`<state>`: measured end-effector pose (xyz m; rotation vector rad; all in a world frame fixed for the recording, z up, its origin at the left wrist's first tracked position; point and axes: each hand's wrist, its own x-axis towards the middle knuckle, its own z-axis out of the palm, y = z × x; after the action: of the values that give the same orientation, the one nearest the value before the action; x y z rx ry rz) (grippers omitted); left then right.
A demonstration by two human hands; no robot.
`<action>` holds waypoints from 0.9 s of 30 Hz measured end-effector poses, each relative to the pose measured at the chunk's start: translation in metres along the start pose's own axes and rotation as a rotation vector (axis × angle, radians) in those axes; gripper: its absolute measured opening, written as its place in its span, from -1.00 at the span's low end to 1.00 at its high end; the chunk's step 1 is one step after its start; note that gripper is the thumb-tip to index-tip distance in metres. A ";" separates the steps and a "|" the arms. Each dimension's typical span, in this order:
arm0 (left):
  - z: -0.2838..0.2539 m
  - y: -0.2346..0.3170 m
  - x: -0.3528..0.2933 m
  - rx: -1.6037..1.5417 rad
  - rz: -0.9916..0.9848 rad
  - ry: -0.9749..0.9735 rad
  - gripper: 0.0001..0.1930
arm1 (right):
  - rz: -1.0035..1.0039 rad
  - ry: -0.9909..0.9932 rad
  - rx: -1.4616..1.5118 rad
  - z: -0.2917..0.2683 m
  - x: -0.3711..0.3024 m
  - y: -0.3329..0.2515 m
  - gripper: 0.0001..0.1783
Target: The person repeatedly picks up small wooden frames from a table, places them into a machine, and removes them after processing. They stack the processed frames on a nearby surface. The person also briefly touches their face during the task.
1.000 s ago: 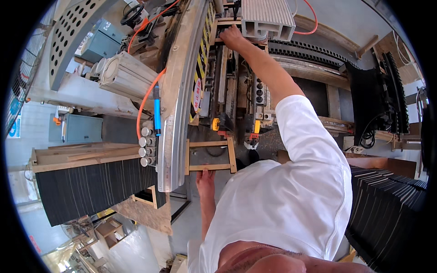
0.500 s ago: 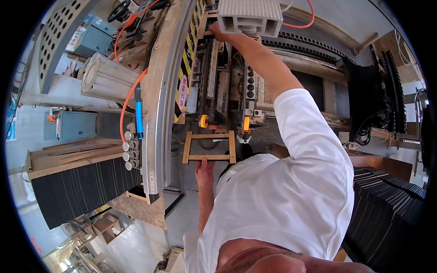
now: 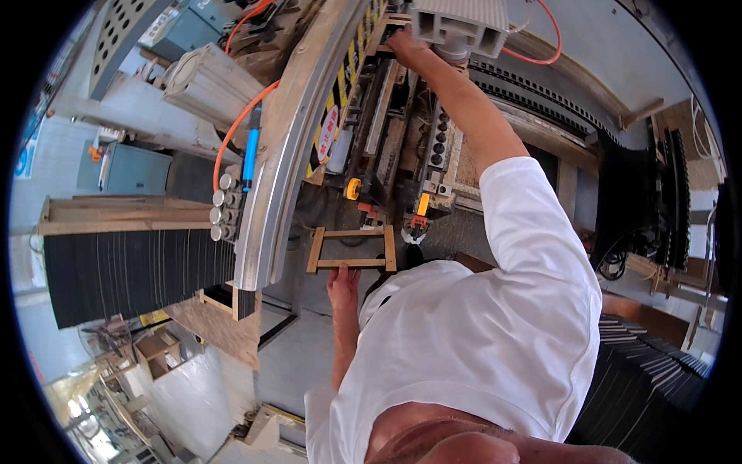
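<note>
The left hand [image 3: 342,284] has its fingertips closed on the near bar of a wooden frame [image 3: 352,264]; the tips show at the bar's edge, while their grip beneath it is hidden. The right hand [image 3: 406,45] reaches out between twelve and one o'clock from that frame. Its fingers are dark and partly covered, so whether they pinch or merely rest cannot be told. Just beside them are pale wooden strips [image 3: 398,18], cut off by the upper edge and partly hidden by the hand.

The ribbed metal housing [image 3: 456,27], at one o'clock and next to the right wrist, is also cut off at the top and blocks what lies behind it. The white shirt [image 3: 479,348] covers much from three round to six o'clock.

Around the frame, one yellow knob [image 3: 352,189] sits at twelve and another at two. A long metal beam [image 3: 270,193] stands at ten o'clock, walling off that side, with a blue tool [image 3: 251,158] against it. A stack of black panels [image 3: 139,278] stands between eight and nine; another, at four, sinks into the dark rim, its far end unreadable.
</note>
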<state>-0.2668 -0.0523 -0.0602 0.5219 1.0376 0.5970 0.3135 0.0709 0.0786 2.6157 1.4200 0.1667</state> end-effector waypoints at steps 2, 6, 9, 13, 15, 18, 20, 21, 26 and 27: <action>-0.009 -0.005 0.003 -0.002 0.012 -0.002 -0.78 | 0.025 0.033 -0.047 -0.007 -0.004 0.004 -0.53; -0.012 -0.005 -0.006 -0.021 0.029 0.050 -0.78 | 0.031 0.128 -0.162 -0.012 -0.018 0.001 -0.65; -0.016 -0.005 -0.014 0.012 0.079 0.098 -0.78 | -0.001 0.125 -0.201 -0.024 -0.026 -0.003 -0.66; -0.022 -0.004 -0.015 0.055 0.141 0.145 -0.75 | -0.004 0.167 -0.062 -0.006 -0.014 0.011 -0.69; -0.023 0.000 -0.020 0.069 0.171 0.174 -0.73 | -0.024 0.186 -0.013 -0.003 -0.014 0.012 -0.70; -0.029 0.009 -0.025 0.052 0.192 0.193 -0.73 | -0.009 0.143 -0.051 -0.006 -0.013 0.010 -0.70; -0.033 0.014 -0.027 0.071 0.206 0.224 -0.70 | 0.024 0.110 -0.102 -0.009 -0.012 0.009 -0.72; -0.037 0.017 -0.030 0.082 0.214 0.242 -0.68 | 0.031 0.106 -0.119 -0.009 -0.013 0.007 -0.73; -0.064 0.030 -0.048 0.096 0.342 0.295 -0.69 | 0.032 0.029 -0.179 -0.030 -0.019 -0.006 -0.75; -0.074 0.035 -0.053 0.101 0.361 0.314 -0.70 | 0.038 0.041 -0.203 -0.036 -0.021 -0.013 -0.74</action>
<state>-0.3603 -0.0540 -0.0349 0.7276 1.2860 0.9721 0.2854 0.0627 0.1107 2.4874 1.2916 0.3526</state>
